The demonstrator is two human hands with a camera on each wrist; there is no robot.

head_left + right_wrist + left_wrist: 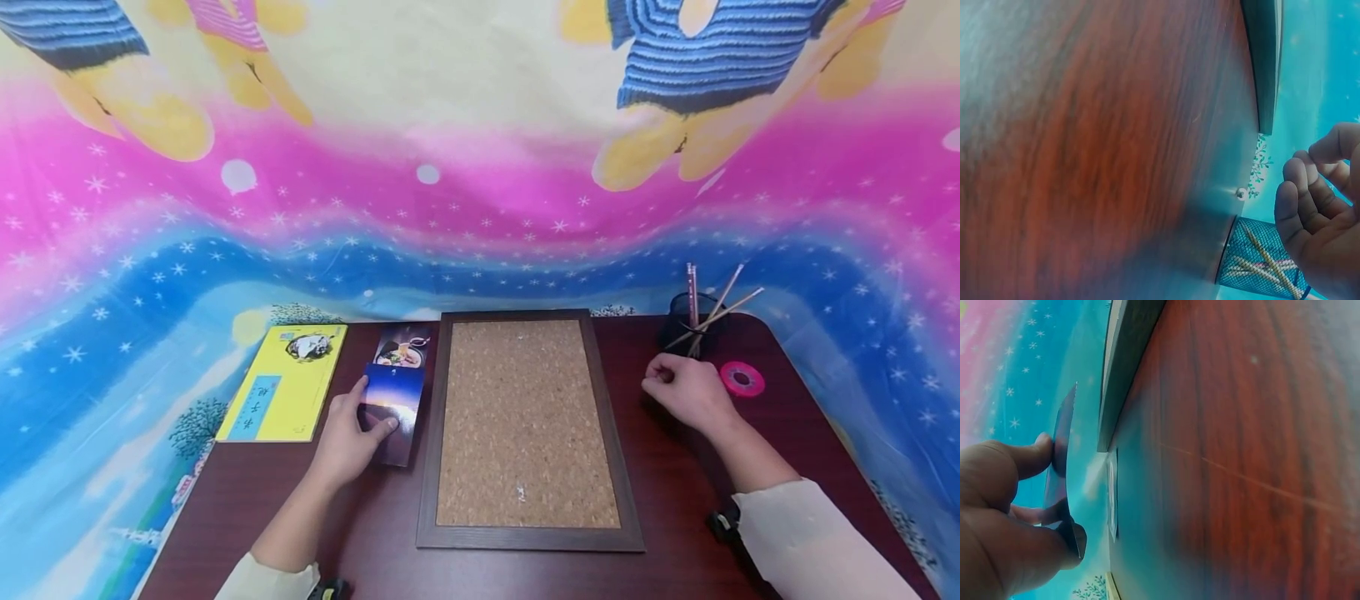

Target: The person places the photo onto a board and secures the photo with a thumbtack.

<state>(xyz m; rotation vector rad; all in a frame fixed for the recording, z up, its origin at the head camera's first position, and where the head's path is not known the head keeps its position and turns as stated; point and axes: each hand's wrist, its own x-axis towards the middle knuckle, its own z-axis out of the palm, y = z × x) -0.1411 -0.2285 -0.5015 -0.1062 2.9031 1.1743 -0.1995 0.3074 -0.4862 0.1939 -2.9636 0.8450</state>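
Observation:
My left hand point(347, 442) point(1007, 512) grips a glossy blue and purple picture card point(396, 396) point(1060, 462) by its edge, thumb on one side and fingers on the other. The left wrist view shows this card bent slightly and raised off the table. Beyond it lies a card with a food picture point(401, 350) point(1112, 494), partly covered in the head view. My right hand point(692, 392) point(1325, 209) hovers near the pencil holder, its fingers loosely curled; nothing shows in it. A framed cork board point(528, 417) lies between the hands.
A yellow book point(296, 379) lies at the left. At the back right stands a black mesh holder point(678, 321) point(1254, 256) with several pencils, and a pink ring-shaped item point(742, 379) lies beside it. A patterned cloth point(480, 208) hangs behind the table point(675, 533).

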